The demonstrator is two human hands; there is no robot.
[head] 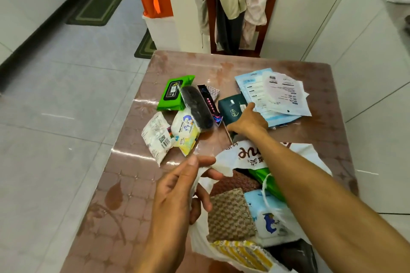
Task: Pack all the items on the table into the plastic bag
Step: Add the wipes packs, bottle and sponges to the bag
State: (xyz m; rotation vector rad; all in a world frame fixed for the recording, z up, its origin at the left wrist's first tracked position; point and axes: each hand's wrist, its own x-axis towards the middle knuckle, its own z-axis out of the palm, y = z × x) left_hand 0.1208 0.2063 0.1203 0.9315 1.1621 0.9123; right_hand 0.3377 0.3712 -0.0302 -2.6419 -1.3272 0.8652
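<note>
A white plastic bag (246, 153) with brown lettering lies open at the table's near right, holding sponges, a blue-and-white pack and a green pack. My left hand (177, 193) pinches the bag's rim and holds it open. My right hand (249, 123) reaches over the bag and grips a dark green pack (230, 106) in the middle of the table. To its left lie a green wipes pack (172, 93), a black case in clear wrap (197, 108), a slim purple-and-black box (209, 103), a baby wipes pack (185, 128) and a white pouch (157, 134).
Light blue and white flat pouches (277, 93) overlap at the table's far right, touching the dark green pack. The brown patterned table (133, 184) ends at a tiled floor on the left. A wooden chair (237, 13) draped with clothes stands behind the table.
</note>
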